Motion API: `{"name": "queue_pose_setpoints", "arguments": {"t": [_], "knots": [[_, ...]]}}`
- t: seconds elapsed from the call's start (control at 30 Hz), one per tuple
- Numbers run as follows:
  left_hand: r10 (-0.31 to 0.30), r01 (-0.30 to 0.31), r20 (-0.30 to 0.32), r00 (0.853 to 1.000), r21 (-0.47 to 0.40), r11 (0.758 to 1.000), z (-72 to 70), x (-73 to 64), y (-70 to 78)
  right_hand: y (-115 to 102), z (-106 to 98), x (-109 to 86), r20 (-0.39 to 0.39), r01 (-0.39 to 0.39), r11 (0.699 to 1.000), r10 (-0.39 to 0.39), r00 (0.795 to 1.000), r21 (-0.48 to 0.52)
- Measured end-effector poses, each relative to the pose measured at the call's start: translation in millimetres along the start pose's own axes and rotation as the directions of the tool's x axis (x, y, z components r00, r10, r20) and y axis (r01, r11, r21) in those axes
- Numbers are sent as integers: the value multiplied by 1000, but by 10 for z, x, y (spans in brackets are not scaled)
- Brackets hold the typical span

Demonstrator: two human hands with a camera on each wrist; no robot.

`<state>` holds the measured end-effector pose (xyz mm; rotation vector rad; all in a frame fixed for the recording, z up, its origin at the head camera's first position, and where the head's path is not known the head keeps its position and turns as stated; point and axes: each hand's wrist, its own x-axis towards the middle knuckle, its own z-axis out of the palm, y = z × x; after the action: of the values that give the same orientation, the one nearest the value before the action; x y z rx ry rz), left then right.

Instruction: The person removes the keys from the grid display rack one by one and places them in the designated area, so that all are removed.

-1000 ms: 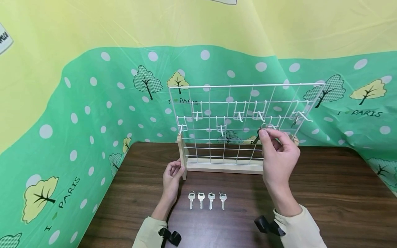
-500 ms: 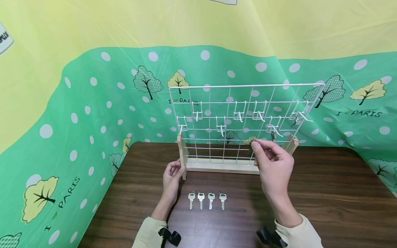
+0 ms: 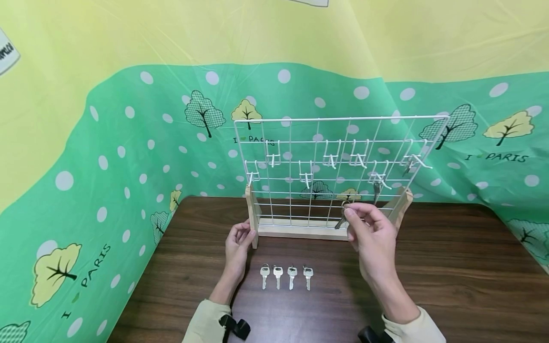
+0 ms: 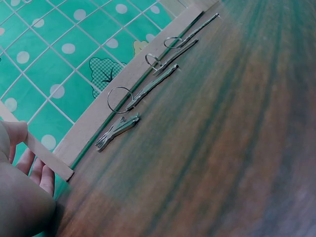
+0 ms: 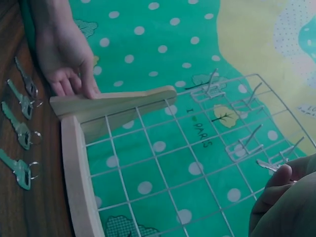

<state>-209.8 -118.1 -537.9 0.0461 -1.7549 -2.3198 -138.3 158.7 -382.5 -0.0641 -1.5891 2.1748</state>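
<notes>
A white wire grid rack [image 3: 343, 118] with several hooks stands upright in a pale wooden base. My left hand [image 3: 237, 243] pinches the rack's left wooden side support [image 3: 250, 202] between thumb and fingers. Between thumb and forefinger, my right hand [image 3: 374, 243] holds a key [image 3: 340, 222] by its ring, in front of the grid's lower right; the right wrist view shows this key [image 5: 268, 166] too. One key [image 3: 376, 190] hangs from the lower right hook, and another [image 3: 408, 167] from the far right hook. Several silver keys [image 3: 292, 277] with rings lie in a row before the rack.
The dark wooden table [image 3: 463, 257] extends to both sides of the rack. Behind it hangs a green and yellow cloth [image 3: 128, 190] with trees and white dots. Bare hooks [image 3: 306, 179] jut forward from the grid.
My right hand has moved down and left from the lower right hook with the key, which shows more plainly now. The left hand and the row of keys have stayed put.
</notes>
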Motion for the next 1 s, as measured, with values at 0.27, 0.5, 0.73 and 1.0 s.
{"name": "queue_pose_setpoints", "arguments": {"t": [0.27,0.5,0.73,1.0], "knots": [[5,-5,-3,1000,-14,1000,14,-1,12,81,-66,-6,38,-47,999,48,998,-14],[5,-5,-2,1000,-19,1000,14,-7,10,184,-155,-10,57,-75,990,82,995,-119],[5,-5,-5,1000,-8,1000,13,1,2,293,-241,-27,88,-92,959,119,989,-267],[2,-2,0,1000,13,1000,7,1,4,407,-348,-73,141,-72,926,133,981,-371]]}}
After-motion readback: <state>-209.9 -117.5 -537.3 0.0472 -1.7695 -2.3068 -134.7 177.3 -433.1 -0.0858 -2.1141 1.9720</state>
